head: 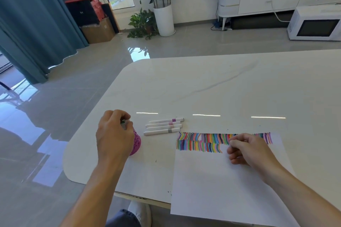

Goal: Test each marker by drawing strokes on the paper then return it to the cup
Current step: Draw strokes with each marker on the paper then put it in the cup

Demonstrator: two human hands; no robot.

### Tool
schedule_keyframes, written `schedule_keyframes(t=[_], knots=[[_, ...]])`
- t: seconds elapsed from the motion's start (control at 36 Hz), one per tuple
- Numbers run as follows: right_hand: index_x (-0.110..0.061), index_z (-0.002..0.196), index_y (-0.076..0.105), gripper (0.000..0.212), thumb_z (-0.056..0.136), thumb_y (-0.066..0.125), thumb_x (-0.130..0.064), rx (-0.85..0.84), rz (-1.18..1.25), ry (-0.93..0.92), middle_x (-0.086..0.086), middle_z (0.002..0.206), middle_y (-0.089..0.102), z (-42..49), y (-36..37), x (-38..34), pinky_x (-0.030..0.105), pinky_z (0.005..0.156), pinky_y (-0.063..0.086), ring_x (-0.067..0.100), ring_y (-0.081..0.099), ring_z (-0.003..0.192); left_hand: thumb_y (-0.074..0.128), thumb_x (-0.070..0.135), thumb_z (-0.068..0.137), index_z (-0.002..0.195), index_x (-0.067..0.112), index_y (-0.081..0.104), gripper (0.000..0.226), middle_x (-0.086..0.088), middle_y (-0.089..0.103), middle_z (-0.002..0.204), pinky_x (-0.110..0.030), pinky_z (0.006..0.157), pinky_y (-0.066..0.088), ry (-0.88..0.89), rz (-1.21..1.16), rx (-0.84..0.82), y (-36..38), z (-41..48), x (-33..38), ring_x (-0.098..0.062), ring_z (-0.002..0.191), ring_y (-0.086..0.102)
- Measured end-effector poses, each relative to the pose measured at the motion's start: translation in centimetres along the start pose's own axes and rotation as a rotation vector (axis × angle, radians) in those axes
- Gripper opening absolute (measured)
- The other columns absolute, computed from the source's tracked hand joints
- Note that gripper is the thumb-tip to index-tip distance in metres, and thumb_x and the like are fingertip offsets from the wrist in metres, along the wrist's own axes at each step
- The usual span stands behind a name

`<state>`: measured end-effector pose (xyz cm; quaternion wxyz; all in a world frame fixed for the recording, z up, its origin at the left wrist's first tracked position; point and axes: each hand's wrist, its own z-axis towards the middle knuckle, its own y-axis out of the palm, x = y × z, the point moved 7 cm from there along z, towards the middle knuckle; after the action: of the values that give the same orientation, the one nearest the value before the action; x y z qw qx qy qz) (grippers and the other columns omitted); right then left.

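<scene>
A pink patterned cup stands on the white table, mostly hidden behind my left hand. That hand reaches over the cup's mouth and its fingers pinch the top of a white marker that stands in the cup. Several white markers with purple, pink and grey bands lie side by side just right of the cup. The white paper lies at the table's near right, with rows of coloured strokes along its top. My right hand rests on the paper over the strokes, fingers loosely curled, nothing visible in it.
The white table stretches far and right, its rounded edge at the left. On the floor beyond are potted plants, a microwave, boxes and a teal curtain. My shoe shows under the near edge.
</scene>
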<state>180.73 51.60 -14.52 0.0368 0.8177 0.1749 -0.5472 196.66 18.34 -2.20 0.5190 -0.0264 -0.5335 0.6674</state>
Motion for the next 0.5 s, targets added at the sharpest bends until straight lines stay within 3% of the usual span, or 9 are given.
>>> schedule_keyframes(t=[0.11, 0.22, 0.28, 0.36, 0.5], knots=[[0.003, 0.098, 0.069, 0.009, 0.095, 0.06, 0.0, 0.0, -0.009, -0.001, 0.014, 0.067, 0.072, 0.0, 0.0, 0.0, 0.033, 0.052, 0.058, 0.023, 0.065, 0.054, 0.072, 0.008, 0.086, 0.104, 0.021, 0.066, 0.022, 0.005, 0.06, 0.11, -0.026, 0.08, 0.042, 0.059, 0.002, 0.028, 0.2, -0.3, 0.8, -0.015, 0.101, 0.056], [0.002, 0.097, 0.069, 0.009, 0.095, 0.06, 0.001, 0.001, -0.016, -0.007, 0.013, 0.067, 0.073, 0.0, 0.0, 0.1, 0.032, 0.052, 0.057, 0.023, 0.065, 0.054, 0.072, 0.004, 0.085, 0.105, 0.021, 0.066, 0.026, 0.007, 0.058, 0.109, -0.025, 0.076, 0.039, 0.18, -0.006, 0.048, 0.5, -0.9, 2.3, 0.0, 0.099, 0.042], [0.002, 0.096, 0.069, 0.01, 0.094, 0.06, 0.001, 0.003, -0.024, -0.009, 0.013, 0.067, 0.073, 0.1, 0.0, 0.1, 0.033, 0.053, 0.058, 0.023, 0.066, 0.055, 0.072, 0.004, 0.085, 0.105, 0.02, 0.067, 0.026, 0.007, 0.06, 0.107, -0.028, 0.074, 0.043, 0.25, 0.006, 0.027, 1.1, -1.3, 3.1, -0.006, 0.1, 0.048], [0.003, 0.093, 0.069, 0.011, 0.094, 0.059, 0.0, 0.002, -0.036, -0.006, 0.013, 0.067, 0.074, 0.1, 0.0, 0.2, 0.034, 0.055, 0.059, 0.023, 0.066, 0.055, 0.073, 0.003, 0.084, 0.105, 0.016, 0.068, 0.025, 0.004, 0.062, 0.106, -0.032, 0.079, 0.048, 0.351, 0.03, -0.027, 2.3, -2.0, 4.4, -0.018, 0.101, 0.056], [0.002, 0.091, 0.07, 0.012, 0.093, 0.059, -0.001, 0.01, -0.042, -0.004, 0.013, 0.068, 0.074, 0.1, 0.0, 0.2, 0.035, 0.058, 0.06, 0.023, 0.068, 0.056, 0.063, 0.004, 0.091, 0.108, 0.018, 0.07, 0.023, 0.007, 0.065, 0.107, -0.026, 0.082, 0.043, 0.35, 0.012, -0.251, 5.6, -3.0, 5.0, -0.016, 0.103, 0.057]])
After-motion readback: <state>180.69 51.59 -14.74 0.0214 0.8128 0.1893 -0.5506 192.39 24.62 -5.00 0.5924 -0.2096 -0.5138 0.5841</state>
